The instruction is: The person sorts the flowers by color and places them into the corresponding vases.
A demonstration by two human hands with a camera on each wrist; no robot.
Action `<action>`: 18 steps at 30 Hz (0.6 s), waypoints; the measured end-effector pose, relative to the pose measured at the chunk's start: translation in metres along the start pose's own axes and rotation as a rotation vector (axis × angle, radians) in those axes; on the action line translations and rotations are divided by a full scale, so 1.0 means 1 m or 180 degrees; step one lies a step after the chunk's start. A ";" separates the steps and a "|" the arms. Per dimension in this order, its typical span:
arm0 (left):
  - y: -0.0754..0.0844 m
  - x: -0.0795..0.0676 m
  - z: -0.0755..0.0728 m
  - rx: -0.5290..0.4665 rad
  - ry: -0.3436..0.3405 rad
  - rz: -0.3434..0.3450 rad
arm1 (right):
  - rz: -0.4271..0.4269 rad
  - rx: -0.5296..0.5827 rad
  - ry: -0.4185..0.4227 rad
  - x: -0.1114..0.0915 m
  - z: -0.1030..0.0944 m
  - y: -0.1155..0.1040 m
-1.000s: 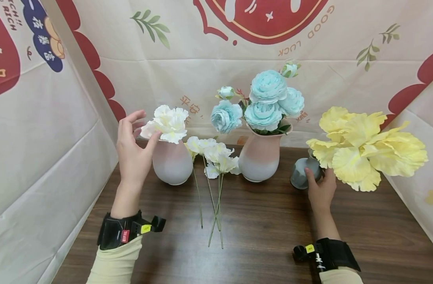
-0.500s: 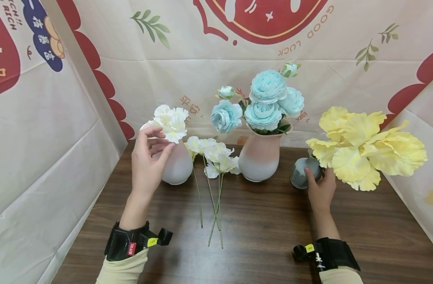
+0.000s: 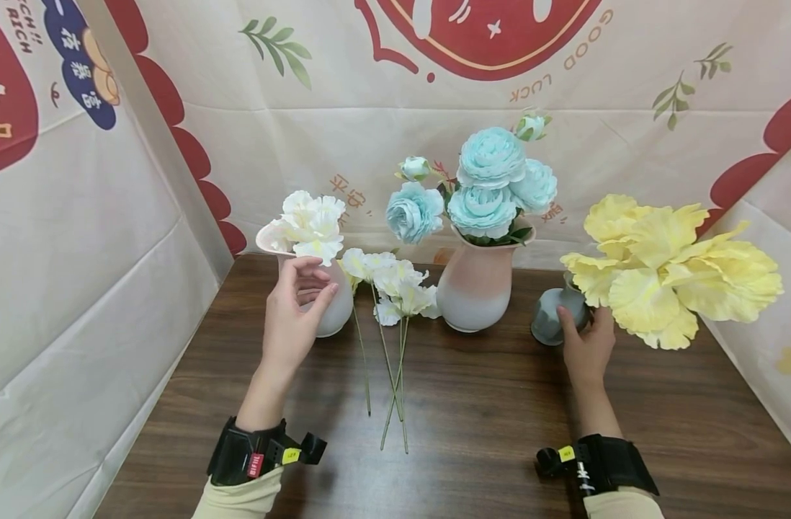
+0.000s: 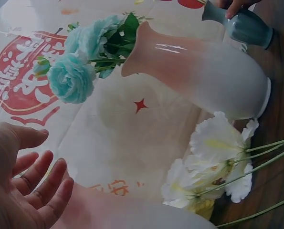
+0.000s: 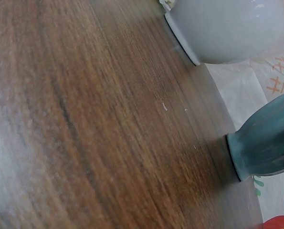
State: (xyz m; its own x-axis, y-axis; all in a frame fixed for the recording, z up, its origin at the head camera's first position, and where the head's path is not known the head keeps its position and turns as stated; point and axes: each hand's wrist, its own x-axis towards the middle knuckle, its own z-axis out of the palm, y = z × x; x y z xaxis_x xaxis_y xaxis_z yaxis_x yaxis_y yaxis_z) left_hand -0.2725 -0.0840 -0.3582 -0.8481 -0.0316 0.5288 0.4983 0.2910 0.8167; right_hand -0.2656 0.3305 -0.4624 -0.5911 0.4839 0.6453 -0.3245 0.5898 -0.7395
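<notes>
Hands at two vases, one loose and one gripping

From where I stand, the left hand [image 3: 295, 306] is in front of the left pink-and-white vase [image 3: 339, 310], its fingers gently bent, its thumb well apart from them, and nothing between. Whether a fingertip brushes the vase or the white bloom [image 3: 311, 222] at its mouth, I can't tell.

The right hand [image 3: 588, 346] is clamped around a small blue-grey vase [image 3: 546, 317], the thumb laid along its near side. Above that hand spreads a big yellow flower [image 3: 671, 267], whose petals cover the vase's mouth; I can't make out where its stem runs.

Between the hands, loose white flowers [image 3: 398, 288] lie on the wooden table [image 3: 486, 418], some of their stems crossing. Just right of them is a second pink-and-white vase [image 3: 475, 288] full of pale blue blooms [image 3: 486, 180].

Much of the right hand's fingers is hidden behind the blue-grey vase. Seen from the right wrist, that vase is cut off at the edge and only a dark sliver of the hand shows. From the left wrist, the nearest vase is partly cropped at the bottom.
</notes>
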 end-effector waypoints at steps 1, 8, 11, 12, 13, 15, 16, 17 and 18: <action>0.000 -0.001 0.001 -0.0038 -0.0021 -0.0029 | -0.0010 0.0007 0.0004 0.000 0.000 0.000; 0.017 -0.011 0.008 -0.0340 -0.0270 -0.0142 | -0.0045 0.0063 -0.0016 0.001 0.000 0.004; 0.010 -0.015 0.012 -0.0379 -0.0475 -0.0282 | -0.0061 0.0092 -0.0020 0.002 0.000 0.005; 0.002 -0.016 0.015 -0.0368 -0.0540 -0.0332 | -0.0067 0.0108 -0.0025 0.003 0.000 0.005; -0.006 -0.017 0.017 -0.0359 -0.0596 -0.0380 | -0.0071 0.0118 -0.0027 0.003 0.000 0.005; -0.023 -0.020 0.022 -0.0347 -0.0687 -0.0449 | -0.0074 0.0131 -0.0032 0.003 0.000 0.005; -0.031 -0.021 0.024 -0.0351 -0.0721 -0.0482 | -0.0075 0.0127 -0.0030 0.003 0.000 0.005; -0.039 -0.022 0.027 -0.0344 -0.0746 -0.0486 | -0.0073 0.0122 -0.0026 0.003 0.000 0.005; -0.042 -0.023 0.028 -0.0344 -0.0773 -0.0507 | -0.0072 0.0119 -0.0023 0.003 0.000 0.005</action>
State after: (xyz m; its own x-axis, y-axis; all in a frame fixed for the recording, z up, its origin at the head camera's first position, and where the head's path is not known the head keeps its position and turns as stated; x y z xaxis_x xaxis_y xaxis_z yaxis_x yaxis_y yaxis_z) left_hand -0.2788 -0.0685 -0.4110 -0.9288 0.1645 0.3320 0.3607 0.1971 0.9116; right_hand -0.2686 0.3348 -0.4640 -0.5885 0.4660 0.6607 -0.3650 0.5760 -0.7314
